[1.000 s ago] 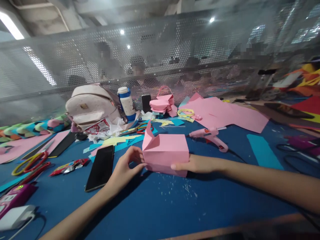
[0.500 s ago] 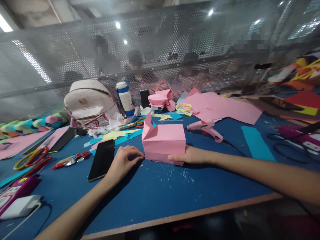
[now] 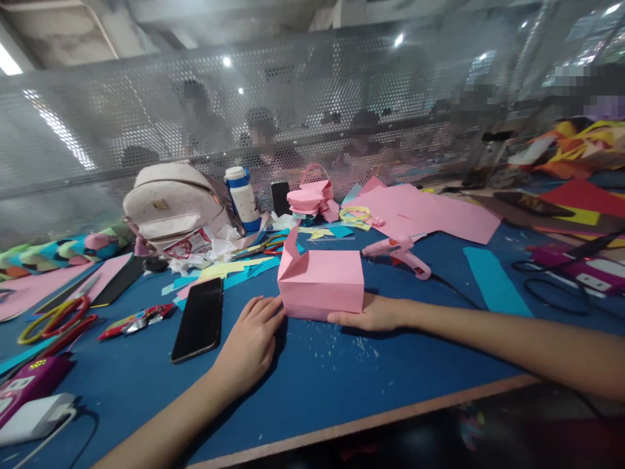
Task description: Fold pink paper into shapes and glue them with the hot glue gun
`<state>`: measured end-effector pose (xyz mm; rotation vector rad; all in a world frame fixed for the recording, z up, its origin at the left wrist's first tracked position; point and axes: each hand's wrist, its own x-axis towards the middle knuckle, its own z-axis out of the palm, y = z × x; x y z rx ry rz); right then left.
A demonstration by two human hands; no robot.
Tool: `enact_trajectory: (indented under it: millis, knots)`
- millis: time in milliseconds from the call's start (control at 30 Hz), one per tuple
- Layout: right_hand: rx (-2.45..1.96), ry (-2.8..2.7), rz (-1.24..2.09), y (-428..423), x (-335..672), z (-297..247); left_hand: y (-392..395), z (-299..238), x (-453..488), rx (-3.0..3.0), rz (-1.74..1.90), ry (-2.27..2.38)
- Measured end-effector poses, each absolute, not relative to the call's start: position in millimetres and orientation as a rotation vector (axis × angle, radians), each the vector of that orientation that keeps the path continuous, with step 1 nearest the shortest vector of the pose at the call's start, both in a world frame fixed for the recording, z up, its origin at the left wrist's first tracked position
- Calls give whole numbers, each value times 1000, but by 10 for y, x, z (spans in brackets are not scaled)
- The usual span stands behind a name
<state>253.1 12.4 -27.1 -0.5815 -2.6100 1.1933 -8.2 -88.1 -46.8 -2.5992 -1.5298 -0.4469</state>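
My left forearm [image 3: 180, 407] slants up from the bottom edge; my left hand [image 3: 249, 342] lies palm down near centre, fingers [image 3: 260, 311] extended. My right forearm [image 3: 493, 339] enters from the right edge, my right hand [image 3: 378, 314] gripping at centre, thumb [image 3: 344, 318] pointing left.

Most fingers of the right grip [image 3: 375, 312] are hidden by the pink box [image 3: 322, 293], and whether the left grip [image 3: 254, 332] touches it cannot be told. The left forearm [image 3: 185, 412] is cut off below, the right forearm [image 3: 527, 350] and a power strip [image 3: 576, 268] at the right edge. People [image 3: 364, 143] behind the mesh screen [image 3: 303, 71] are blurred; white flecks [image 3: 364, 344] on the worktop [image 3: 312, 391] are too small to identify.
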Motion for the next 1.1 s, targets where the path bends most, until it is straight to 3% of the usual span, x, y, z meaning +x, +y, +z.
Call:
enact_trajectory:
  millis: [333,633,1100]
  knots:
    - [-562,-2611,1177,127,2517,-273,-888,-407,-98,-2628,-516,-1604]
    - [-589,-2594,1191,119,2507,-261,-876,-481,-110,-2834,-811,-1629]
    - [-840,-2352,1455,134,2559,-270,-815,-481,-147,-2753,-1041,-1914]
